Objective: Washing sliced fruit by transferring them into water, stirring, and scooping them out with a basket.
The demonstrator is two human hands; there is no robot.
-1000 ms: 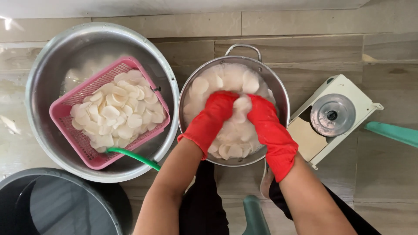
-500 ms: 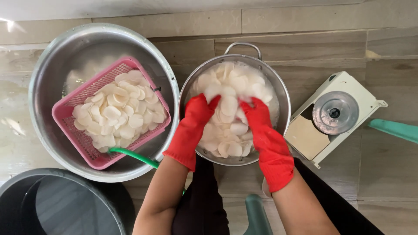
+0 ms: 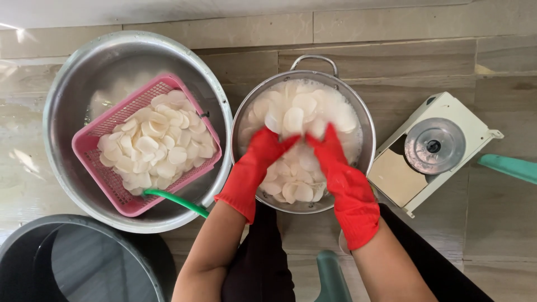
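Over metal pot (image 3: 358, 112), I am noting left hand (image 3: 263, 151) and right hand (image 3: 330, 154) now pushing further forward, fingers curling together, scooping white slices (image 3: 296, 114); washing continuing.

- We have one view only, from the head, looking almost straight down at the tiled floor (image 3: 403, 50).
- We sit close: both forearms enter from the bottom edge.
- The frame spans the large basin (image 3: 72, 184) to the slicer (image 3: 447, 112).
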